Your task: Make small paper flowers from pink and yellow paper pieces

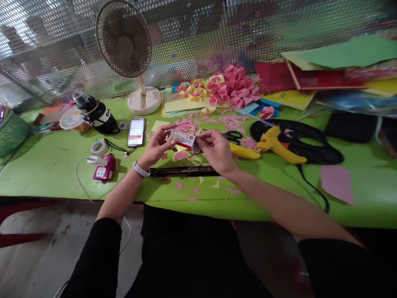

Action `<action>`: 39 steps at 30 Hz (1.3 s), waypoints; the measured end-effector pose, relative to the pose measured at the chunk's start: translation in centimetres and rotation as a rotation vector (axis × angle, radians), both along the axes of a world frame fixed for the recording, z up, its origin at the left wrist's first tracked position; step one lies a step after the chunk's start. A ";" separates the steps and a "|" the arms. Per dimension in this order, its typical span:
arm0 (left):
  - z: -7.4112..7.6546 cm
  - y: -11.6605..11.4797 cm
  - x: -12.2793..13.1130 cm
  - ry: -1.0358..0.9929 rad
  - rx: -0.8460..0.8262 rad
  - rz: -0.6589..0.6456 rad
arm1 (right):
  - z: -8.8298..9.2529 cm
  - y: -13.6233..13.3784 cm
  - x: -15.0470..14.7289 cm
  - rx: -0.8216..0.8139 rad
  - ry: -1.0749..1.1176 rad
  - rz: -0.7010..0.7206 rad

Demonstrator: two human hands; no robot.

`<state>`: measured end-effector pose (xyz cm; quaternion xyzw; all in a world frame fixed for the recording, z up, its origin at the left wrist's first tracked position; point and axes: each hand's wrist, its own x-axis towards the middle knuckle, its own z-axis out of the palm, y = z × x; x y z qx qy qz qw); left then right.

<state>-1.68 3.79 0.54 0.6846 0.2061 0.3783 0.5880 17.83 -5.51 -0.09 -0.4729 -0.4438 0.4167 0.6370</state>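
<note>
Both hands are at a small white-and-red cardboard box [182,138] held above the table. My left hand [157,145] grips its left end between thumb and fingers. At the right end, my right hand [216,150] pinches the flap or edge; what lies between those fingertips is partly hidden. Just below the hands lies a long black object with a metal channel [186,170], which looks like an opened stapler. Pink paper scraps [189,124] are scattered around. Dark-handled scissors [233,135] and a yellow-handled cutter [245,151] rest beyond my right hand.
A fan [144,101], a black bottle [97,114] and a phone [135,131] stand or lie left. Near them are a tape roll [98,147] and a purple power adapter [104,169]. Pink paper flowers [235,87] pile up behind; a yellow glue gun [281,145] lies right.
</note>
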 end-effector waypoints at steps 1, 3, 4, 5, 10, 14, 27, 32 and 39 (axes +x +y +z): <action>0.0 0.0 0.0 0.011 0.018 0.008 | 0.0 0.1 0.0 0.008 0.020 -0.008; 0.0 -0.1 0.0 0.013 0.035 0.020 | 0.0 0.1 0.0 0.035 0.070 0.004; 0.0 -0.1 0.0 0.004 0.031 0.023 | 0.1 0.1 -0.1 0.046 0.084 0.021; 0.0 -0.1 0.0 -0.006 0.021 0.025 | 0.2 0.0 -0.1 0.048 0.084 0.041; 0.0 0.0 0.0 -0.050 -0.079 0.032 | 0.5 -0.7 -0.3 0.018 -0.008 0.080; 0.2 -0.2 -0.1 -0.066 -0.190 0.014 | 0.7 -0.9 -0.3 0.145 -0.072 0.036; 0.1 0.0 -0.4 -0.022 -0.399 -0.051 | 2.3 -1.4 0.4 0.299 -0.409 0.073; -0.2 0.1 -0.7 0.004 -0.438 -0.026 | 2.9 -1.5 0.3 0.255 -0.410 0.120; 0.3 0.0 -0.7 0.028 -0.395 -0.040 | 3.0 -2.0 0.4 0.362 -0.462 0.095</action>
